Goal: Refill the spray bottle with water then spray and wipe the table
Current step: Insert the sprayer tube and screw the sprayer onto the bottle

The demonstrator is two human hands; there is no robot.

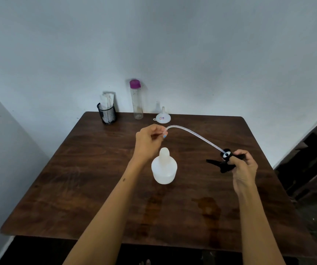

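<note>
A white spray bottle body (pixel 164 168) stands upright and uncapped in the middle of the brown wooden table (pixel 81 180). My right hand (pixel 244 170) grips the black trigger spray head (pixel 223 162) to the right of the bottle, above the table. Its clear dip tube (pixel 194 135) arcs up and left from the head. My left hand (pixel 151 141) pinches the free end of the tube, behind and above the bottle's neck.
At the table's back edge stand a clear water bottle with a purple cap (pixel 136 99), a white funnel (pixel 162 116) upside down, and a black mesh cup holding white tissues (pixel 107 111). Wet stains (pixel 208 207) mark the near tabletop. Dark furniture (pixel 311 159) is at the right.
</note>
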